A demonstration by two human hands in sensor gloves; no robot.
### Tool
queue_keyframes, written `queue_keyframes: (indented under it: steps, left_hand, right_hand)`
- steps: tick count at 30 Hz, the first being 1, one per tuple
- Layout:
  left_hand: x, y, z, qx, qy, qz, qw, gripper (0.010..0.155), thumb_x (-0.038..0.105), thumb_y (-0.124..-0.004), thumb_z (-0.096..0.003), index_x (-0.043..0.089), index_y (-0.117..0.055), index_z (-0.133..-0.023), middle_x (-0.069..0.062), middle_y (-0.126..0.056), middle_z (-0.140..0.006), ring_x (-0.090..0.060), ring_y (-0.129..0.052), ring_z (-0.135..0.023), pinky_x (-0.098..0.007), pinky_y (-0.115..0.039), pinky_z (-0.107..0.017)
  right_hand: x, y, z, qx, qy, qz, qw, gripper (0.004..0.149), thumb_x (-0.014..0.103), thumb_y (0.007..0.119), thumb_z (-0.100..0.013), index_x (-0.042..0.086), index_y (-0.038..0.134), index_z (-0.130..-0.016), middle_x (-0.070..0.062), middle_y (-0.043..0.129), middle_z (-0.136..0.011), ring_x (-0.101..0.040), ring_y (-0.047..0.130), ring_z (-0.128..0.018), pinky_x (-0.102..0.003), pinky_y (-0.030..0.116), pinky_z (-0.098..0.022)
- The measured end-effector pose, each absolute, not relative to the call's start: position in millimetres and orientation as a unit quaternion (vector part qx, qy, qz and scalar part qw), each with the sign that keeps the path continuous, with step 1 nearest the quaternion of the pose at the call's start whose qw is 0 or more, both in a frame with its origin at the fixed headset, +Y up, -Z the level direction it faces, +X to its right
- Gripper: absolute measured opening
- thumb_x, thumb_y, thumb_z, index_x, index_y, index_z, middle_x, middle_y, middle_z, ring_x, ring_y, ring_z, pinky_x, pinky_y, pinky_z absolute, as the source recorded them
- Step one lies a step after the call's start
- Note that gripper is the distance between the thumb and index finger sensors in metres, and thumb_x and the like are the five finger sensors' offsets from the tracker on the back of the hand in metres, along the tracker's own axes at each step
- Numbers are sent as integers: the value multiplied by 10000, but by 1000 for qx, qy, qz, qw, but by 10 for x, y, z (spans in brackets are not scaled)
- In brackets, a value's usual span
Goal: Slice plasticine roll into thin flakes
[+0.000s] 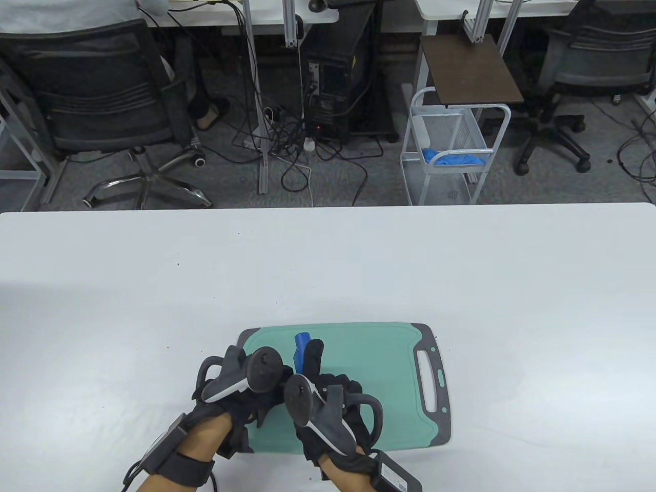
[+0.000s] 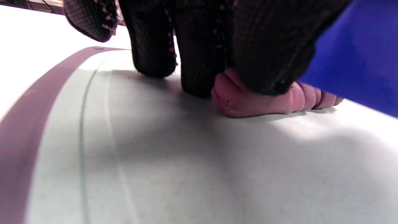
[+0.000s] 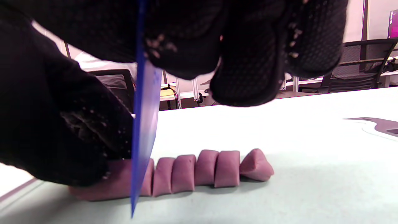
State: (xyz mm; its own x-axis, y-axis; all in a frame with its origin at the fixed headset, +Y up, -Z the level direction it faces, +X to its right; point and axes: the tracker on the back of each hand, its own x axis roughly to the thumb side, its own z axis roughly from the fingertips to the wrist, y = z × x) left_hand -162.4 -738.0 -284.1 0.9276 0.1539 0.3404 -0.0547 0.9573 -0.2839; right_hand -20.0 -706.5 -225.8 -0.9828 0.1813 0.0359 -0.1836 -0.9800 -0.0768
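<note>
Plasticine roll [image 3: 199, 174] on cutting board [image 1: 379, 359], board on table [image 1: 154, 287], near edge

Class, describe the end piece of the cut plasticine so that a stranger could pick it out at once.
Start at the green cutting board on the white table. On it lies a pink plasticine roll cut into a row of chunks. The end piece, farthest from the blue blade, is wedge-shaped where its neighbours are blocky.

- From the table view, my two hands cover the plasticine roll entirely; only the blue knife [image 1: 301, 344] tip pokes out past them.
- In the left wrist view, my fingers [image 2: 199, 62] hide the roll's [image 2: 248, 101] top, and the blade is a blur cut off at the right edge.
- In the right wrist view, my left hand [image 3: 46, 124] hides the roll's uncut end.
</note>
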Motion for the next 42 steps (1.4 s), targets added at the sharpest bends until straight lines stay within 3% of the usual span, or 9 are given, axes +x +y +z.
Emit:
queue_keyframes:
  steps: [14,42]
  left_hand:
    - [-1649,-7372,-2857,-126,-176,52,975,494,491,-956,-278,343,-953,-750,91,-1028,-779,-317,-928,-900,-593,-689,-706]
    - [-1661,-7374,-2871,-129,-176,58,974,468,481,-951,-287,344,-965,-735,88,-1026,-764,-317,-918,-898,-587,-687,-711]
  right_hand:
    - [-265,-7008,-2155,31,-11,996,84,825,396,819,-435,113,335,-1041,-32,942,-382,-334,998,-432,-614,787,-497]
    - [-323,-7076,-2166,35,-3,998,56,826,393,813,-437,120,323,-1043,-34,937,-382,-338,996,-431,-619,784,-497]
